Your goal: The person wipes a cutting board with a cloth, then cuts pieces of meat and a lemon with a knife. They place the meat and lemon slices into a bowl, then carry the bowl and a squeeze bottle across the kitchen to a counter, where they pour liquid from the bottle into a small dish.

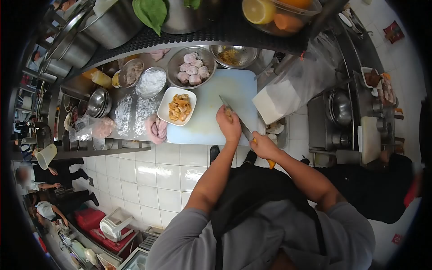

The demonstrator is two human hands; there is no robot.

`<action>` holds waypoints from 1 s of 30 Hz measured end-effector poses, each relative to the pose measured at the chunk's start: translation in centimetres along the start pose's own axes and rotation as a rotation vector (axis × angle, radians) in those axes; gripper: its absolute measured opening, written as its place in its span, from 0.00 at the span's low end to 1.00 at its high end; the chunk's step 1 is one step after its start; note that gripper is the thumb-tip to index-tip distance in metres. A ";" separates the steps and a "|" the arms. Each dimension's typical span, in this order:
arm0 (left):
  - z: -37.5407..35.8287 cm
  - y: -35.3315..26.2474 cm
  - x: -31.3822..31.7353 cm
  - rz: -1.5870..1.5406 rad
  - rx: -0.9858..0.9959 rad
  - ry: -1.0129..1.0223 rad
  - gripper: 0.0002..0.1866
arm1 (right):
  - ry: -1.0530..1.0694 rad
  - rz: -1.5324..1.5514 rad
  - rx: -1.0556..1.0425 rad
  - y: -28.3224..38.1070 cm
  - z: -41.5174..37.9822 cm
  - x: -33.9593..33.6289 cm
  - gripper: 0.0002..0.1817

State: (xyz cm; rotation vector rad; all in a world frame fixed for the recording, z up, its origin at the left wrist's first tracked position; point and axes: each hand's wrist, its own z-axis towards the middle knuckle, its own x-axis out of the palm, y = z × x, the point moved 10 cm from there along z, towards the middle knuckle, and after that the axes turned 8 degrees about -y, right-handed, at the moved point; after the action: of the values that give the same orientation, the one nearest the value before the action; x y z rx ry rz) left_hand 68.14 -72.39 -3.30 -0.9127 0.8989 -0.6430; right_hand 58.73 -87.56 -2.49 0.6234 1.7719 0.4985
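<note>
My right hand (266, 147) is closed around the yellow handle of a kitchen knife (245, 130), whose blade points away to the upper left over the board. My left hand (229, 125) is closed beside the blade, with a small yellow-brown piece of food (228, 115) at its fingers; its exact kind is too small to tell. Below both lies a pale blue cutting board (225, 85). On the board's left side, a white square bowl (165, 110) holds orange-brown food pieces (180, 107).
Behind the board stand a metal bowl (174, 57) of pale raw meat pieces and a strainer (246, 56). White powder fills another bowl (151, 83). A pink cloth (156, 129) lies at the counter edge, a plastic bag (297, 87) at right. A shelf (202, 41) overhangs. Other people stand on both sides.
</note>
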 end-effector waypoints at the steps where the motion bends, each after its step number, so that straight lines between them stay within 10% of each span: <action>1: 0.5 1.3 -0.2 -0.153 -0.193 -0.025 0.26 | -0.002 -0.001 0.000 0.3 0.1 -0.2 0.14; 3: 0.7 2.7 -0.3 -0.461 -0.575 -0.086 0.22 | 0.012 -0.004 -0.022 2.3 0.6 -1.0 0.15; 10: 12.7 2.0 -13.4 -0.442 -0.365 -0.381 0.19 | 0.080 0.007 -0.253 16.8 6.1 0.0 0.16; 16: 19.5 10.0 -11.8 0.191 -0.040 0.280 0.19 | -0.042 0.037 -0.279 18.1 7.9 -0.8 0.16; 30: 25.4 7.2 -12.1 0.358 0.140 0.643 0.15 | -0.225 0.075 0.026 7.0 -2.6 -5.1 0.17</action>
State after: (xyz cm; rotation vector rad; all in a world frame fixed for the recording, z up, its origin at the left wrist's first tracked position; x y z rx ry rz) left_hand 84.98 -49.59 2.85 -0.3930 1.5281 -0.6855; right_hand 58.51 -85.47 6.25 0.7376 1.5489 0.4391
